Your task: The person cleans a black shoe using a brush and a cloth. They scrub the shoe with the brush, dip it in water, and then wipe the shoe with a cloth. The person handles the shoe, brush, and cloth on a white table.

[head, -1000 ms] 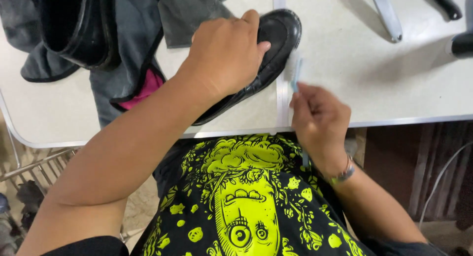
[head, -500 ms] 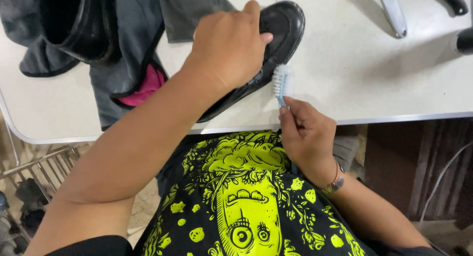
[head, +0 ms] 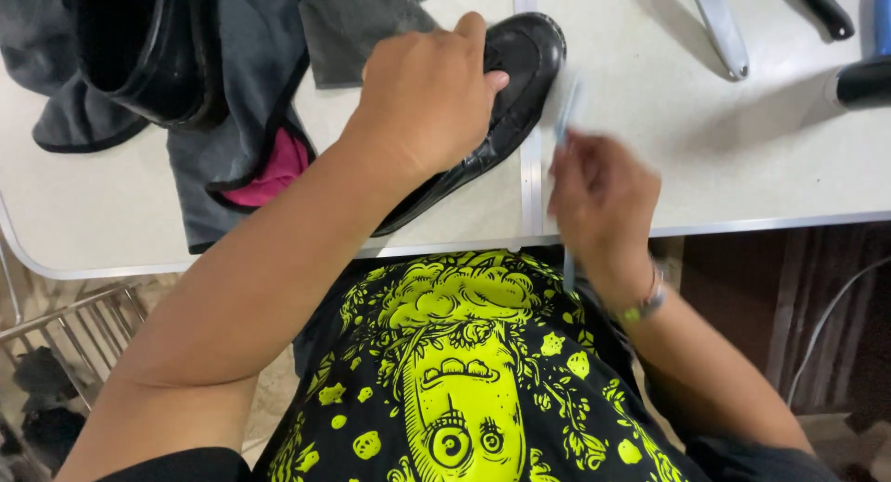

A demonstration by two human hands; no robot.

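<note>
While the black shoe (head: pixel 506 111) lies on the white desk (head: pixel 650 139) near its front edge, its long axis runs from about 7 o'clock at the heel to 1 o'clock at the glossy toe. The left hand (head: pixel 427 97) sits on top of it, fingers curled down over the upper and pressing it to the desk, thumb toward the toe. At 3 o'clock from the shoe, just beside its sole edge, the right hand (head: pixel 599 199) is closed around a slim brush (head: pixel 568 111) with a pale blue handle; the brush is motion-blurred, so whether its head touches the shoe cannot be told. The left hand is therefore the nearer of the 2, being on the shoe itself. At 9 to 10 o'clock a grey cloth with pink lining (head: pixel 251 139) is heaped, with a second black shoe (head: pixel 139 51) on it. At 1 to 2 o'clock, well apart, lie a grey metal tool handle (head: pixel 719 27) and a dark handle (head: pixel 826 9).
</note>
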